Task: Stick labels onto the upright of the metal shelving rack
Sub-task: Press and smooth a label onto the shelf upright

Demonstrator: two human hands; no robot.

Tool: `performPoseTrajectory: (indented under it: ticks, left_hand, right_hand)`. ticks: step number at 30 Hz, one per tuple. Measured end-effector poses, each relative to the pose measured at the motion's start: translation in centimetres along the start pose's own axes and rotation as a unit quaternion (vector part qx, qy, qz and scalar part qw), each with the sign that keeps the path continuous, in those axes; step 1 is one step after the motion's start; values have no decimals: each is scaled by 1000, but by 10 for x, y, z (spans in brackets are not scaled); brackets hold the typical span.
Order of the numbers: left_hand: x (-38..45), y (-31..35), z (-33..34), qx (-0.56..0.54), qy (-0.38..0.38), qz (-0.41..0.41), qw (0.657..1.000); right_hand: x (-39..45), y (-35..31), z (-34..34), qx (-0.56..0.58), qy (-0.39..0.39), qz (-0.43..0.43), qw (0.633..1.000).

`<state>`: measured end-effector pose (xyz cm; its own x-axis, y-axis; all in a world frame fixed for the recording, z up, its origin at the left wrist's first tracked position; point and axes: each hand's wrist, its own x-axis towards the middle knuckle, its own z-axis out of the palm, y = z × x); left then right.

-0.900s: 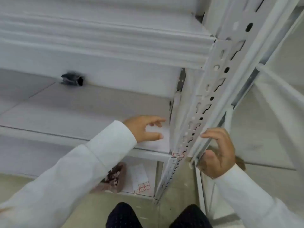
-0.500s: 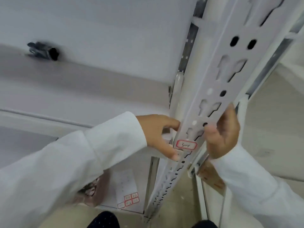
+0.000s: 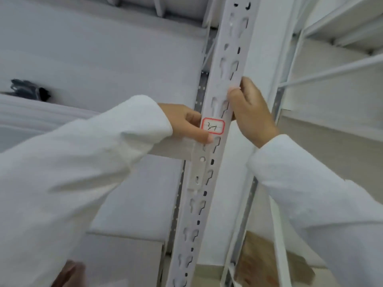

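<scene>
The white perforated upright (image 3: 229,65) of the shelving rack runs from top to bottom through the middle of the view. A white label with a red border (image 3: 213,126), handwritten on, is stuck on its front face. My left hand (image 3: 184,123) rests against the upright's left edge, its thumb tip touching the metal just below the label's left corner. My right hand (image 3: 251,111) grips the upright's right edge, thumb pressed on the front face a little above the label.
White shelf boards (image 3: 103,65) extend left of the upright. A dark object (image 3: 29,92) lies on the left shelf. A neighbouring white rack frame (image 3: 331,69) stands to the right. A brownish object (image 3: 271,264) sits low right.
The view has swung up and closer to the upright. My right hand climbed along the upright's right edge, and my left hand came off the shelf onto the upright beside the label.
</scene>
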<state>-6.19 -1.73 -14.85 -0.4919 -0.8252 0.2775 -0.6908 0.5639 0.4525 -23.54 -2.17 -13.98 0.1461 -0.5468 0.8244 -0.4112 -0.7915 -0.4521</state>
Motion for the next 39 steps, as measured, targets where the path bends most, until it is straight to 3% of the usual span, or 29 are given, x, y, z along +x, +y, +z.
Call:
performPoseTrajectory:
  ticks: [5, 12, 15, 19, 25, 39]
  left_hand:
    - [-9, 10, 13, 79, 72, -43, 993]
    - [-12, 12, 11, 2, 105, -68, 992]
    - [-10, 9, 12, -25, 117, -59, 991]
    - [-11, 3, 7, -160, 149, -28, 975]
    - [-12, 3, 9, -173, 167, -20, 970]
    - [-11, -2, 10, -155, 169, -1, 973]
  right_hand:
    - [-22, -15, -16, -108, -40, 77, 990]
    - [-65, -6, -8, -275, 41, -71, 958]
    - [-68, 3, 2, -268, 92, -99, 954]
    - [-69, 11, 10, -266, 147, -139, 942]
    - [-71, 13, 11, -283, 164, -167, 930]
    - [-68, 3, 13, -226, 156, -52, 960]
